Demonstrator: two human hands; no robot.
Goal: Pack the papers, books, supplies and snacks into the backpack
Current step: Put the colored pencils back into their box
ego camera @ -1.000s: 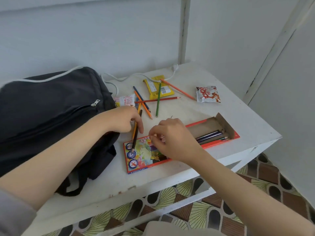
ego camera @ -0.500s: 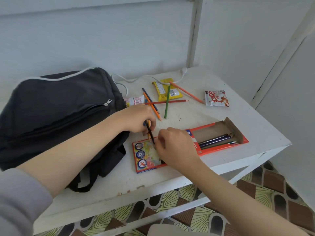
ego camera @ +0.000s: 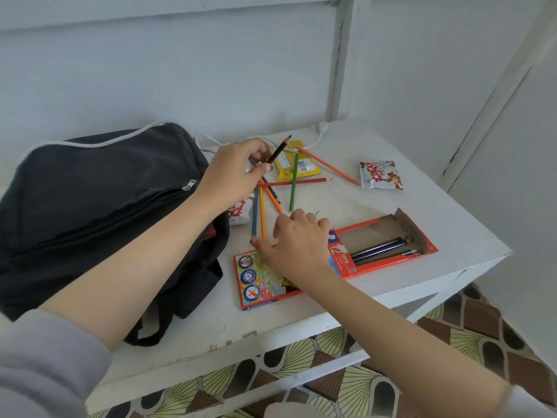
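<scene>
The left hand [ego camera: 238, 171] pinches a black pencil [ego camera: 278, 149] above the white table [ego camera: 452, 224]. The right hand [ego camera: 298, 244] rests bent-fingered on the open pencil box [ego camera: 388, 233]; I cannot tell if it grips anything. Loose coloured pencils [ego camera: 294, 182] lie beyond, and the black backpack [ego camera: 90, 206] is just to the left.

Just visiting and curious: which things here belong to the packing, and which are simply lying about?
For the job: backpack, pencil box, loose coloured pencils, black pencil pinched by the left hand, snack packet, second snack packet, yellow packet.
Lying about: white cable behind them.
</scene>
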